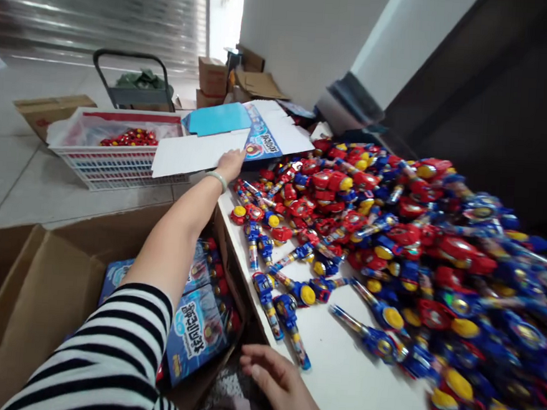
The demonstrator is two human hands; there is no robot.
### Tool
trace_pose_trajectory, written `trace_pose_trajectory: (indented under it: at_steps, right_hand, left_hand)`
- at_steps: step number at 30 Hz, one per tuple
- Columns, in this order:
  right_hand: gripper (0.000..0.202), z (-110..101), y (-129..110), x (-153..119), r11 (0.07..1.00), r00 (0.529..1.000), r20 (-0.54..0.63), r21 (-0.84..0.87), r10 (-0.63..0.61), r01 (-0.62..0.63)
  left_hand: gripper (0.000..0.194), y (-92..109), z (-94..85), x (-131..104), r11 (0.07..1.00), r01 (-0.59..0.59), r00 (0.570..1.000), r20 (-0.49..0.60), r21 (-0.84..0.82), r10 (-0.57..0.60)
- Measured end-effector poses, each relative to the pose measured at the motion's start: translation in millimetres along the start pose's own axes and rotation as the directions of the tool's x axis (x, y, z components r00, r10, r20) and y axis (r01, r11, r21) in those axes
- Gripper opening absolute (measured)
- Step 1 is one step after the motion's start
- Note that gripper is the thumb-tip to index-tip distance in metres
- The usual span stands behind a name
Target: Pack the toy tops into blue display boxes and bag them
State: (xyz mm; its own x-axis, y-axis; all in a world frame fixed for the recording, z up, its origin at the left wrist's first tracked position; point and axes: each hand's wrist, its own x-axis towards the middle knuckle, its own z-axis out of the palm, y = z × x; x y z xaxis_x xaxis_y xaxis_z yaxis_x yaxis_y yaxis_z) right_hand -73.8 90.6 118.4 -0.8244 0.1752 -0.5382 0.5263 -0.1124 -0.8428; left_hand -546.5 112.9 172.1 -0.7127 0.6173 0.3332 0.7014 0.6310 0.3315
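My left hand [230,166] stretches far forward, a pale bangle on its wrist, and grips the near edge of a flat, unfolded printed box [264,139] with white flaps. My right hand [273,377] hovers at the near edge of the white table [354,395], fingers apart and holding nothing. Several red and blue toy watches [294,312] with long candy-like tubes lie closest to it, part of a large heap [406,239]. Below my left arm, a brown carton [19,287] contains blue printed boxes [199,331] and red and blue toys along one side.
A white plastic basket [112,169] with small red items stands on the floor beyond the carton. Behind it are a folding hand truck [133,98] and stacked brown cartons [212,76]. A dark panel [504,121] borders the table's far right.
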Motion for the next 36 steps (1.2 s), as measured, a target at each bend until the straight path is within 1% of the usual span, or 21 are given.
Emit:
trace_pose_trajectory:
  at_steps: [3,6,8,10,11,12,14,16,19,21,23,25,26,27,29,30,31,32,34,35,36]
  right_hand:
    - [0.053,-19,7,-19,0.999,0.998,-0.051,-0.012,-0.044,0.043]
    - [0.056,-53,-18,-19,0.968,0.945,-0.272,0.118,-0.181,0.22]
    - [0.062,-78,-49,-8,0.86,0.856,-0.461,0.311,-0.234,0.403]
    - [0.057,-97,-80,8,0.688,0.79,-0.577,0.488,-0.207,0.537]
    - [0.049,-103,-92,16,0.617,0.751,-0.638,0.524,-0.173,0.587]
    - [0.041,-105,-101,22,0.553,0.677,-0.725,0.513,-0.13,0.656]
    - [0.035,-104,-106,28,0.49,0.567,-0.819,0.463,-0.081,0.739]
    - [0.037,-95,-99,27,0.468,0.511,-0.856,0.419,-0.083,0.778]
    - [0.037,-78,-81,16,0.471,0.494,-0.857,0.378,-0.148,0.797]
    - [0.04,-73,-70,1,0.502,0.51,-0.832,0.353,-0.216,0.79]
    - [0.044,-77,-60,-24,0.555,0.541,-0.789,0.32,-0.293,0.768]
    - [0.047,-90,-51,-58,0.603,0.537,-0.77,0.257,-0.345,0.756]
    - [0.049,-99,-47,-77,0.607,0.507,-0.784,0.218,-0.358,0.764]
    - [0.052,-109,-46,-98,0.599,0.434,-0.82,0.145,-0.373,0.787]
    - [0.06,-127,-48,-136,0.591,0.182,-0.878,-0.133,-0.443,0.795]
    - [0.066,-134,-52,-152,0.596,0.045,-0.864,-0.307,-0.501,0.742]
    - [0.068,-140,-58,-166,0.616,-0.028,-0.811,-0.465,-0.584,0.636]
    - [0.064,-145,-64,-177,0.647,-0.004,-0.772,-0.535,-0.635,0.544]
    - [0.051,-151,-74,-198,0.697,0.126,-0.741,-0.54,-0.66,0.472]
    - [0.048,-152,-76,-209,0.696,0.143,-0.737,-0.529,-0.66,0.486]
    - [0.048,-152,-77,-222,0.67,0.111,-0.73,-0.541,-0.674,0.509]
  left_hand:
    - [0.053,19,-21.4,-11,0.999,-0.037,0.998,-0.042,0.005,0.037]
    - [0.056,49,-38.7,-68,0.986,-0.163,0.977,-0.136,0.022,0.164]
    - [0.058,72,-40.1,-128,0.96,-0.281,0.945,-0.174,0.01,0.278]
    - [0.059,94,-32.6,-191,0.929,-0.368,0.918,-0.176,-0.048,0.355]
    - [0.06,104,-27.0,-219,0.913,-0.397,0.911,-0.162,-0.096,0.38]
    - [0.061,112,-21.4,-242,0.895,-0.416,0.907,-0.144,-0.16,0.395]
    - [0.06,126,-13.7,-273,0.841,-0.416,0.906,-0.086,-0.346,0.414]
    - [0.059,137,-14.5,-280,0.741,-0.312,0.921,0.004,-0.595,0.391]
    - [0.072,154,-31.4,-259,0.463,0.099,0.968,0.192,-0.881,0.159]
    - [0.072,166,-48.6,-239,0.251,0.317,0.938,0.341,-0.915,0.059]
    - [0.062,178,-66.2,-227,0.15,0.41,0.893,0.43,-0.9,0.136]
    - [0.052,190,-80.5,-227,0.097,0.385,0.885,0.397,-0.918,0.243]
    - [0.05,196,-85.8,-232,0.061,0.339,0.899,0.343,-0.939,0.273]
    - [0.047,202,-89.8,-239,0.031,0.276,0.918,0.273,-0.961,0.289]
    - [0.043,216,-95.7,-258,0.021,0.144,0.932,0.143,-0.989,0.332]
    - [0.041,224,-98.7,-268,0.047,0.098,0.922,0.108,-0.994,0.371]
    - [0.04,234,-102.8,-277,0.077,0.06,0.905,0.087,-0.995,0.416]
    - [0.04,244,-108.5,-286,0.106,0.018,0.889,0.064,-0.994,0.453]
    - [0.041,263,-127.1,-302,0.17,-0.105,0.858,-0.003,-0.98,0.514]
    - [0.041,271,-140.2,-307,0.22,-0.192,0.835,-0.042,-0.956,0.548]
    - [0.039,277,-155.6,-312,0.273,-0.302,0.807,-0.092,-0.914,0.583]
